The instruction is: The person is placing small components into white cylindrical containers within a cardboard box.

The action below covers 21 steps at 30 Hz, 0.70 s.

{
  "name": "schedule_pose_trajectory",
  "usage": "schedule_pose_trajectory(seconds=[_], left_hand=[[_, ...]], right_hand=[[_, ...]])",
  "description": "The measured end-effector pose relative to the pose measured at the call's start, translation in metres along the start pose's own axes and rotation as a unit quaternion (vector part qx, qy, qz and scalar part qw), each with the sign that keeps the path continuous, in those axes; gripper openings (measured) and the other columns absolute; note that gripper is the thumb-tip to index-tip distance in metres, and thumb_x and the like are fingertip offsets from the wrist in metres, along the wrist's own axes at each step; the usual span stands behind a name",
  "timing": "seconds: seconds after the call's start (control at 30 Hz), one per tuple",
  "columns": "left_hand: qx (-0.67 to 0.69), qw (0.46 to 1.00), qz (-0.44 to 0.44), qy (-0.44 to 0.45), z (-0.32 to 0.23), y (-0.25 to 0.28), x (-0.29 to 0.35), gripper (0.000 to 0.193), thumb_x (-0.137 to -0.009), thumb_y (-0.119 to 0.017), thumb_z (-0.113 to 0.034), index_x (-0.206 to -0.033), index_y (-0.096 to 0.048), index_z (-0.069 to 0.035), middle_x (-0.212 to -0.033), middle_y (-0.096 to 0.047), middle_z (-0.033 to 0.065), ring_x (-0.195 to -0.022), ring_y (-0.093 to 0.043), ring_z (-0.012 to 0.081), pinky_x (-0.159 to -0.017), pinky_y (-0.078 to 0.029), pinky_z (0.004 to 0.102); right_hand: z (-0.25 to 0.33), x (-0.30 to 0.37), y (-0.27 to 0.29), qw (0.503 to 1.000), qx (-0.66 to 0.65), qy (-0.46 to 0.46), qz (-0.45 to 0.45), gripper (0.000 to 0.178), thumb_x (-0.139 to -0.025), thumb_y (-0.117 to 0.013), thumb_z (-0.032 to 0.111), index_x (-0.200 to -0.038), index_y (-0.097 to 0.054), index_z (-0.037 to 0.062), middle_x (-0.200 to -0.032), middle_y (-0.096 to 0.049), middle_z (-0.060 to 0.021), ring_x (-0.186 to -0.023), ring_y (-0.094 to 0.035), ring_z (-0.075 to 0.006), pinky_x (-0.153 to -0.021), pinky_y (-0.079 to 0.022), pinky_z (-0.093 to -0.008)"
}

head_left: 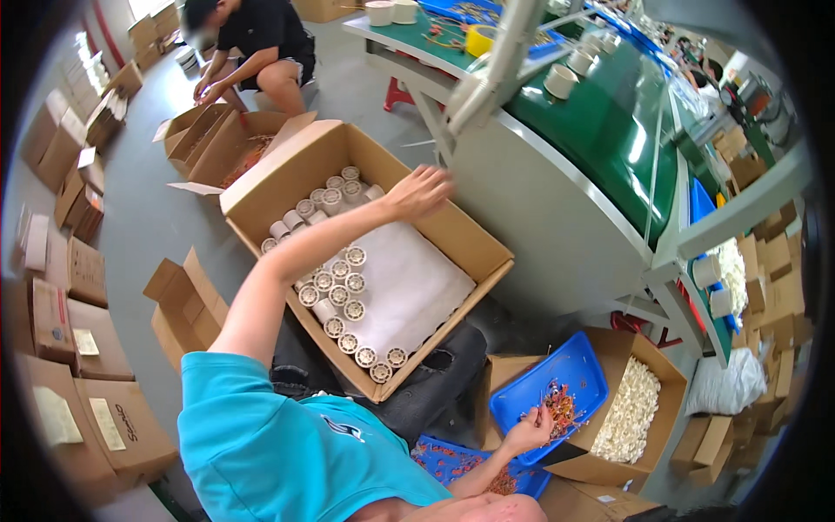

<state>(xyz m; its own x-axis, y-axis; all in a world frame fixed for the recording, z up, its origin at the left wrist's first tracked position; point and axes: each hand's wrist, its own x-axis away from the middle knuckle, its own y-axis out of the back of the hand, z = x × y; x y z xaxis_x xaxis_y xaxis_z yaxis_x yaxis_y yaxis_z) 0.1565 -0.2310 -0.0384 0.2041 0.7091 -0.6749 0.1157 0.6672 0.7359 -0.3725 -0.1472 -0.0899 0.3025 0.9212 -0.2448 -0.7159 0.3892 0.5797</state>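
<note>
My left arm reaches over a large open cardboard box (483,252). My left hand (422,191) is above its far right side, fingers curled but blurred at the tips. Inside the box, several white round plastic parts (337,294) with spoked ends stand or lie on a white sheet (413,278). At the lower right, my right hand (532,430) is closed in a pinch beside a pile of small red and orange pieces (561,409) in a tilted blue tray (587,365). What its fingertips hold is too small to make out.
Beside the tray is a carton of small white pieces (631,409); a second blue tray (444,457) lies below. A green conveyor (600,130) on a grey frame stands at the right. A person in black (261,43) crouches by open cartons (213,143). Stacked boxes (65,331) line the left.
</note>
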Motion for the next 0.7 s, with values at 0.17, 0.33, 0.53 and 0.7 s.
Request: schedule_pose_trajectory(seconds=[0.17,0.33,0.53,0.7], left_hand=[[-0.024,0.927,0.172,0.332,0.065,-0.051,0.176,0.04,-0.078,-0.064,-0.011,-0.115,-0.054,-0.002,-0.114,-0.057,0.0214,-0.112,-0.054,0.0387,-0.094,-0.045,0.0485],[-0.036,0.858,0.17,0.484,0.072,-0.111,0.188,0.03,-0.082,-0.063,-0.014,-0.108,-0.056,-0.002,-0.113,-0.06,0.0213,-0.107,-0.058,0.0385,-0.088,-0.048,0.0497],[-0.092,0.821,0.23,0.515,0.109,-0.146,0.184,0.028,-0.087,-0.058,-0.012,-0.112,-0.054,0.0,-0.114,-0.064,0.0193,-0.103,-0.062,0.0342,-0.088,-0.05,0.0453],[-0.019,0.813,0.309,0.492,0.107,-0.12,0.171,0.068,-0.079,-0.076,-0.024,-0.133,-0.042,-0.002,-0.113,-0.064,0.0219,-0.112,-0.06,0.0397,-0.095,-0.049,0.0461]], right_hand=[[0.016,0.025,-0.011,0.991,-0.116,-0.064,0.008,0.022,-0.082,-0.064,-0.007,-0.103,-0.068,-0.0081,-0.093,-0.066,-0.0162,-0.079,-0.065,-0.0256,-0.07,-0.054,-0.0334],[-0.011,0.067,0.01,0.999,0.028,0.024,0.006,0.02,-0.075,-0.067,-0.01,-0.094,-0.07,-0.0081,-0.083,-0.065,-0.0154,-0.069,-0.065,-0.024,-0.061,-0.054,-0.0319],[-0.031,0.081,0.027,0.993,0.111,-0.031,0.03,0.031,-0.077,-0.073,-0.001,-0.108,-0.07,-0.003,-0.092,-0.068,-0.0148,-0.078,-0.067,-0.0214,-0.069,-0.055,-0.0329],[-0.054,0.072,0.016,0.994,0.099,-0.041,0.014,0.027,-0.08,-0.071,-0.003,-0.107,-0.069,-0.0043,-0.094,-0.068,-0.0145,-0.077,-0.067,-0.0212,-0.068,-0.055,-0.0314]])
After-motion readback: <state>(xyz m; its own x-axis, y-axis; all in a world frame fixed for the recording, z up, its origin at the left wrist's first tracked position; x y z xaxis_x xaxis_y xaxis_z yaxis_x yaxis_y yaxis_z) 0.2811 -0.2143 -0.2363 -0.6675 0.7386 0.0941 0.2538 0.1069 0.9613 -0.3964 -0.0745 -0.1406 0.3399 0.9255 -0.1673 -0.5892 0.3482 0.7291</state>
